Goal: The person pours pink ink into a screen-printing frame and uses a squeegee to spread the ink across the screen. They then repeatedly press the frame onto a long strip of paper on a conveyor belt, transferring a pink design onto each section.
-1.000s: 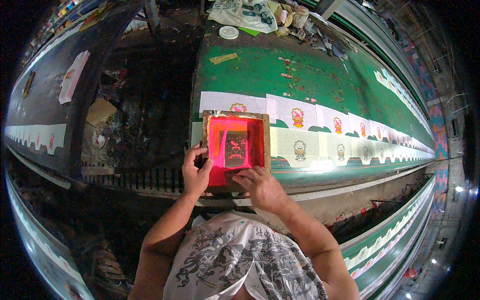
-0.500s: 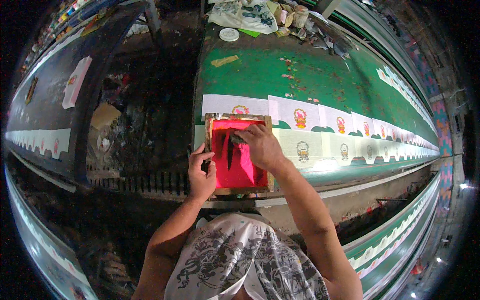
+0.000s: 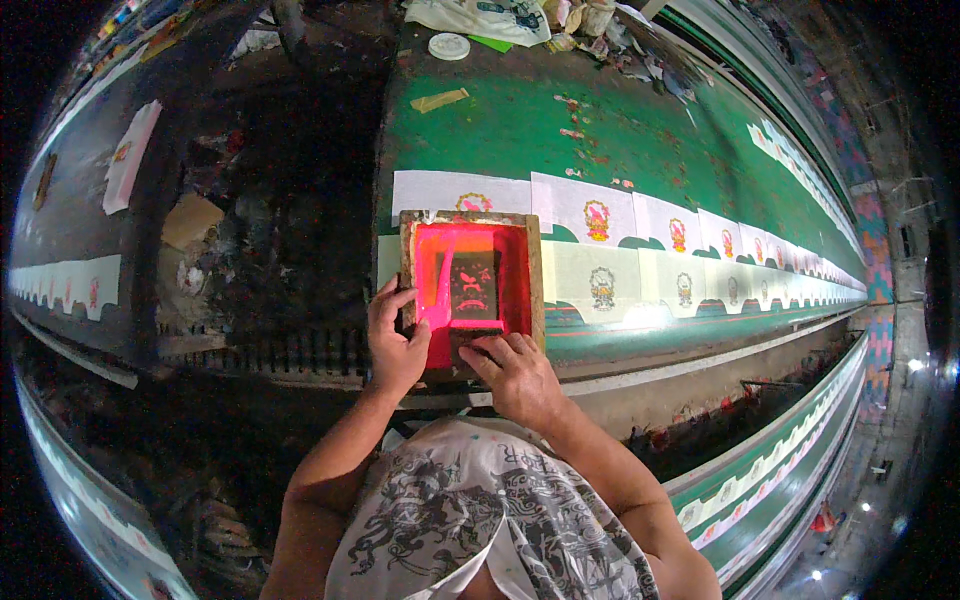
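Note:
My left hand (image 3: 398,335) grips the left side of a wooden printing screen frame (image 3: 533,275), its inside coated in bright pink and red ink (image 3: 432,260) around a dark stencil window (image 3: 475,275). My right hand (image 3: 512,372) has its fingers closed on a squeegee (image 3: 477,326) with a pink-inked edge, low inside the frame. The frame lies over a row of pale cloth pieces bearing grey outline emblems (image 3: 602,290). Just behind is a row of white pieces with red and yellow emblems (image 3: 597,222).
The long green table (image 3: 650,130) runs rightward, with a round white lid (image 3: 448,46), tape (image 3: 438,100) and scraps (image 3: 590,25) at its back. A dark table with more pieces (image 3: 80,285) stands left, past a littered gap (image 3: 195,220). Another green table (image 3: 760,460) is at lower right.
My right hand swept up to the top of the screen half a second ago and is now back at its lower edge with the squeegee, uncovering the stencil. My left hand stays on the frame.

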A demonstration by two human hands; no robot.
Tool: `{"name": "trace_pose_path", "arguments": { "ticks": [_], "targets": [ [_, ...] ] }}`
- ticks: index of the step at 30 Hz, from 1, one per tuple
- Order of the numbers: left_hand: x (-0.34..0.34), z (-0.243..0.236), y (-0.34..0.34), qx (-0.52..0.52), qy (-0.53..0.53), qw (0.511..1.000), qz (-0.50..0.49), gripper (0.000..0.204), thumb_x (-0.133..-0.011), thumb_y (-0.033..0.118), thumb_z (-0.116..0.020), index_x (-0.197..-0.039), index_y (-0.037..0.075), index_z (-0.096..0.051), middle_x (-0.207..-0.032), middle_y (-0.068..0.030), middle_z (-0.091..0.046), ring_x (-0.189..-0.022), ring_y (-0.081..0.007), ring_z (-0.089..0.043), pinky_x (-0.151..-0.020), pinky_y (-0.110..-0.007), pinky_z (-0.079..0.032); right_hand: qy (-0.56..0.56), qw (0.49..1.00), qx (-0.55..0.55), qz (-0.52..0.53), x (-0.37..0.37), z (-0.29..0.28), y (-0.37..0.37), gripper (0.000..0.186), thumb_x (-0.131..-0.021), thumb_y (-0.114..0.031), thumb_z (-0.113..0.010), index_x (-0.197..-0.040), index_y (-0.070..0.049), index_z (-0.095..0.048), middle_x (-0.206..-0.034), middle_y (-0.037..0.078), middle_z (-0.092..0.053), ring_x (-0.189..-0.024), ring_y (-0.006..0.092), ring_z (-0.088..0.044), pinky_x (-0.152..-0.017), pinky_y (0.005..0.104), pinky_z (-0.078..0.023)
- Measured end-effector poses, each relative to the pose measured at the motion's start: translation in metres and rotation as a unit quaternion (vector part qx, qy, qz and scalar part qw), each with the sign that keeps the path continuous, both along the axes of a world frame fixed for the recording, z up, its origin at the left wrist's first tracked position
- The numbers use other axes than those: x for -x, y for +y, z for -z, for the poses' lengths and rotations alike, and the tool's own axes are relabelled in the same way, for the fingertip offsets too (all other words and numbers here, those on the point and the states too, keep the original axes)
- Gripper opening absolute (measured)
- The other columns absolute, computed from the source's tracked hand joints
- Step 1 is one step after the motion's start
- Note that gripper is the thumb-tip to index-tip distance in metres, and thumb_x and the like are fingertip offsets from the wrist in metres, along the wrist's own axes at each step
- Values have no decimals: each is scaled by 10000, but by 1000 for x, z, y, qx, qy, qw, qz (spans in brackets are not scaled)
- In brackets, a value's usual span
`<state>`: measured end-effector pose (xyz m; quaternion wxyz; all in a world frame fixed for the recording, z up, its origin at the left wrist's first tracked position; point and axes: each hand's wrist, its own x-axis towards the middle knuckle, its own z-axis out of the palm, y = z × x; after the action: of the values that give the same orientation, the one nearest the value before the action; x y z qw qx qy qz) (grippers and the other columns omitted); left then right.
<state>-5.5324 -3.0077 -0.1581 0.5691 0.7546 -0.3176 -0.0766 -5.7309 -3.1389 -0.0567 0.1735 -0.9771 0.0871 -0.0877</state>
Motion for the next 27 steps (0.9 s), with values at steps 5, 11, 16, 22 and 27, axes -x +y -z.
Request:
{"name": "trace_pose_path", "arguments": {
  "ticks": [5,11,16,22,27],
  "targets": [
    [-3,9,1,0,-31,999,20,430,-837,-101,-758,-1237,57,-768,-1571,-252,-630,-1452,-408,-616,-1212,-491,-498,40,996,-78,-18,10,-2,2,571,-857,-138,-857,-1420,-109,-767,-1400,140,-705,-1218,390,-680,-1057,532,-576],
    [-2,1,2,-7,-28,1000,7,258,-839,-108,-756,-1052,38,-759,-1585,-251,-632,-1404,-355,-647,-1115,-437,-523,-97,971,-166,144,52,9,-16,574,-928,-175,-896,-1470,-85,-731,-1503,184,-667,-1366,400,-636,-1163,515,-535],
    [25,-15,-27,50,34,998,35,214,-868,-134,-730,-989,43,-726,-1623,-261,-603,-1431,-341,-643,-1150,-434,-509,-172,848,-394,310,102,33,-32,571,-994,-109,-854,-1535,-54,-680,-1566,215,-622,-1450,370,-606,-1211,472,-506],
    [107,-1,-110,28,33,998,38,231,-840,-127,-730,-989,50,-724,-1645,-246,-588,-1547,-392,-555,-1246,-476,-450,-246,807,-422,332,180,64,-98,554,-1006,-106,-835,-1530,-17,-677,-1611,218,-616,-1521,358,-569,-1297,470,-423],
    [161,23,-154,43,39,998,32,240,-835,-135,-741,-996,41,-710,-1646,-260,-591,-1333,-296,-676,-1091,-402,-531,-232,837,-391,303,243,70,-154,533,-1034,-116,-813,-1538,-22,-671,-1622,207,-596,-1520,324,-570,-1270,445,-463]
  ]
}}
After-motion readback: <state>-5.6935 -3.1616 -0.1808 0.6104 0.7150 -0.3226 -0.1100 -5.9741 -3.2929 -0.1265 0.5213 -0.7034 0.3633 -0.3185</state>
